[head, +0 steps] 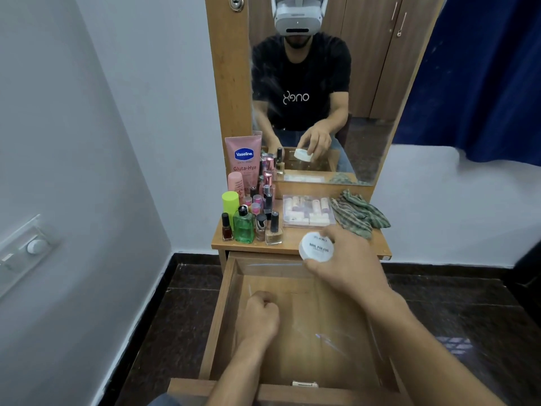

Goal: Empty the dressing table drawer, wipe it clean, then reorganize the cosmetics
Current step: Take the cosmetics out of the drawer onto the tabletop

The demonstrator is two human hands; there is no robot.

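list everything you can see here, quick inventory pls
drawer: one, wood, pulled open below the tabletop
tabletop: one, wood, under the mirror
mirror: one, wood-framed, behind the tabletop
Vaseline tube: one, pink, back left
lime can: one, yellow-green, left cluster
green bottle: one, clear green, front left
polish bottles: at least three, dark caps, front left
clear box: one, holds small pale items, centre
cloth: one, green striped, crumpled, right
jar: one, white, in the right hand
left hand: fist, over the drawer
right hand: grips the jar, at the tabletop's front edge
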